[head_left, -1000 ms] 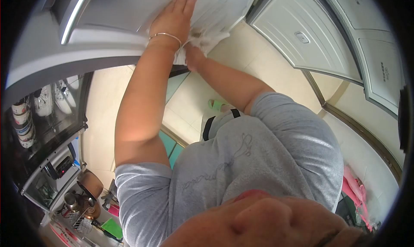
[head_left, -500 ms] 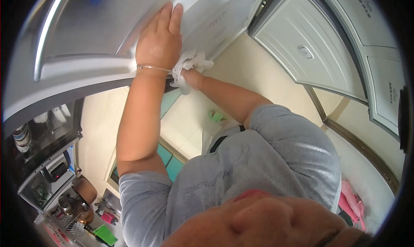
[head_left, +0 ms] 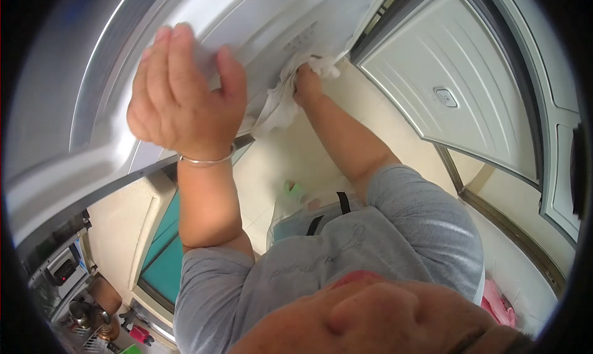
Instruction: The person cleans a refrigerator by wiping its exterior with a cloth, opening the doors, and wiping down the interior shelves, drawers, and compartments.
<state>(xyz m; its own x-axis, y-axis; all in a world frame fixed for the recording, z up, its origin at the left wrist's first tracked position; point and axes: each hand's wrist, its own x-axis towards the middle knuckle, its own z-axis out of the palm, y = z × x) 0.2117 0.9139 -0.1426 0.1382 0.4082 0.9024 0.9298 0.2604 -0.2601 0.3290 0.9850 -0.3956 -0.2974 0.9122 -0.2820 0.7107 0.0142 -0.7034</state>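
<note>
My left hand (head_left: 188, 101), with a thin bracelet at the wrist, is raised at a large white door or panel (head_left: 247, 20) with moulded ridges. Its fingers are stretched and the thumb stands apart; nothing is held. Whether it touches the panel I cannot tell. Lower on the same surface, my right hand (head_left: 307, 85) is closed on a crumpled white cloth (head_left: 281, 110), which lies against the panel's lower part and hangs down to the left. Part of the cloth is hidden behind the hand.
On the right stands a pale panel (head_left: 401, 63) with a small square emblem, beside a printed frame. A teal surface (head_left: 164, 249) lies at left. Lower left, a shelf holds a copper-coloured pot (head_left: 105, 292) and utensils. A pink item (head_left: 497, 304) is lower right.
My left hand has moved left and down, with its thumb now spread. My right hand has shifted up and right with the cloth, which is stretched out more. The view has shifted.
</note>
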